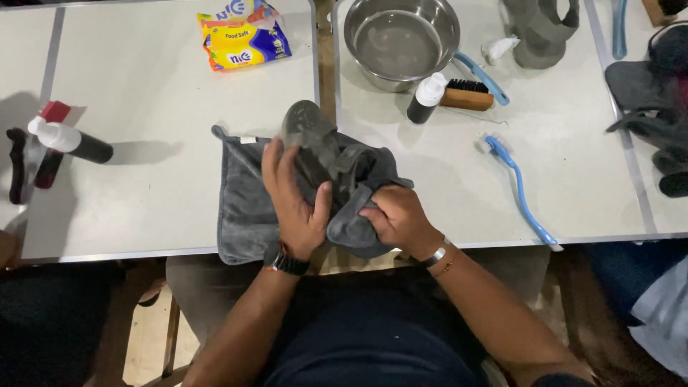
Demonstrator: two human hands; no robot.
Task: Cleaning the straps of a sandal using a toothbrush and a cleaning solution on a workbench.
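Far left of my hands: a black bottle (pixel 75 144) with a white cap lies on the surface (pixel 165 100), well apart from me.
Up-left of my hands: a yellow and blue packet (pixel 242 36) lies near the far edge.
Cloth (pixel 247 208): grey, spread under my hands and hanging over the near edge.
Left hand (pixel 295 204): clamped around the dark grey shoe (pixel 315 143), fingers wrapped over its middle, toe pointing away from me.
Step, as I judge it: I am wiping the shoe dry with the cloth.
Right hand (pixel 398 218): closed on a bunched fold of cloth, pressed against the shoe's heel side.
Next move, my guess: it calls for a firm left grip while the right rubs along the shoe.
Up-right of my hands: a steel bowl (pixel 401 39), a small bottle (pixel 426 98) and a wooden brush (pixel 467 94).
Right of my hands: a blue brush (pixel 519 190) lies untouched.
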